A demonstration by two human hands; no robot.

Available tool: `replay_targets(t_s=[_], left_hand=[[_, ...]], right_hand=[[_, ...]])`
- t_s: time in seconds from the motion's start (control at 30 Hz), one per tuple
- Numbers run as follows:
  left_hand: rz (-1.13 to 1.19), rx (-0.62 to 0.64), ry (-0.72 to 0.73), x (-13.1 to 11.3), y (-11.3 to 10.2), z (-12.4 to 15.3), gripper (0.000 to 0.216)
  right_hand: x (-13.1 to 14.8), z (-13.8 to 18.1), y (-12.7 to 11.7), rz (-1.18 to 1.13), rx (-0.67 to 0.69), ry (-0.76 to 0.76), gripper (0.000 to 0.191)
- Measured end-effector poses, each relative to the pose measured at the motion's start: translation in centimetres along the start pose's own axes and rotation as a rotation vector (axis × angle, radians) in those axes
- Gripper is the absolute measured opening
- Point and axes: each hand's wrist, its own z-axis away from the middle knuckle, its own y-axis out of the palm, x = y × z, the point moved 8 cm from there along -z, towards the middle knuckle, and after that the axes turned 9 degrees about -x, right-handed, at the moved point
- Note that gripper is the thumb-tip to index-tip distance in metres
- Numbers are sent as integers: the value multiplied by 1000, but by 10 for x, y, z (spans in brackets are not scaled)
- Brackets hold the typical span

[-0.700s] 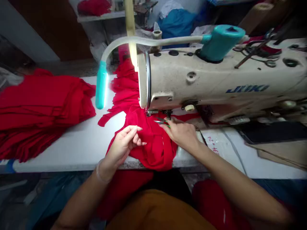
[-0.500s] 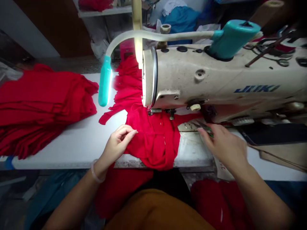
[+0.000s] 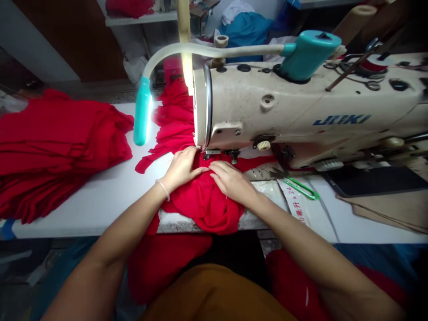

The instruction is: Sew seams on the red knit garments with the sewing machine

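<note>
My left hand (image 3: 182, 168) and my right hand (image 3: 230, 180) both rest on a red fabric piece (image 3: 203, 200) just in front of the presser foot (image 3: 211, 154) of a cream sewing machine (image 3: 301, 116). The fingers of both hands lie fairly flat, pressing the cloth onto the table. The fabric hangs over the table's front edge toward my lap. Green-handled thread snips (image 3: 296, 185) lie on the table to the right of my right hand, untouched.
A tall stack of red fabric pieces (image 3: 56, 147) sits on the white table (image 3: 100, 200) at the left. More red cloth (image 3: 175, 116) trails behind the needle. A teal gooseneck lamp (image 3: 142, 113) shines beside the machine head. A dark phone (image 3: 374, 180) lies at the right.
My right hand set the green snips down at the right and came back to the red fabric. My left hand moved forward up to the presser foot and flattened on the cloth.
</note>
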Motion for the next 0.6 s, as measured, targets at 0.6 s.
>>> replay_targets(t_s=[0.6], left_hand=[[-249, 193, 9, 7, 16, 16, 86]], right_hand=[[-27, 14, 31, 229, 411, 265, 72]])
